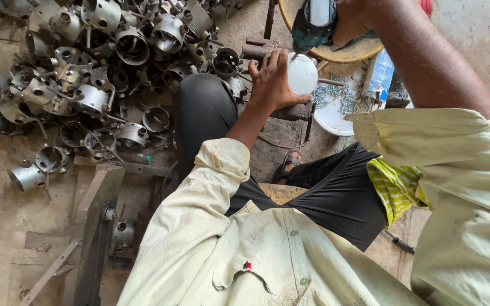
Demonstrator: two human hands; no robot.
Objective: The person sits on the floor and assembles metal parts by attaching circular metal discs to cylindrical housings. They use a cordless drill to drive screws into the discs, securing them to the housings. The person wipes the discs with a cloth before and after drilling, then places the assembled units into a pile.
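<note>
White round disc [302, 73] at centre, toward one o'clock, gripped at its edge by left hand [272, 82], fingers curled around rim, forearm stretched forward. Right hand [351, 22] at twelve o'clock, wrapped around teal power drill [313, 25], tip down on disc. White bowl of screws [336, 105] just right; heap of metal housings [97, 62] at ten o'clock

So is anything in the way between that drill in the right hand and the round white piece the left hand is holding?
Nothing visible. The right hand holds the green power drill directly above the white round piece, which the left hand grips from its side. The drill's tip is too small to see, so contact cannot be judged.
</note>
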